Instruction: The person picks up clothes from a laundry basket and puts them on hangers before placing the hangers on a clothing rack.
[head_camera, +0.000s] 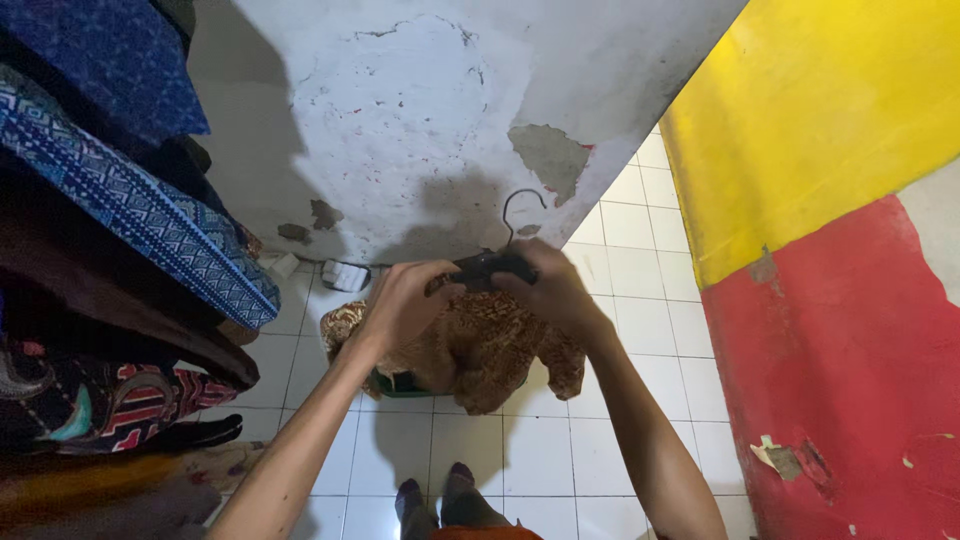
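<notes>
A black clothes hanger with a metal hook is held up in front of me. A brown patterned garment hangs from it, bunched below my hands. My left hand grips the hanger's left end together with the cloth. My right hand grips the right end and the cloth there. Under the garment a dark green object shows on the floor, mostly hidden.
A row of hung clothes, blue patterned cloth and dark garments, fills the left side. A peeling white wall is ahead, a yellow and red wall on the right. The floor has white tiles. My feet show below.
</notes>
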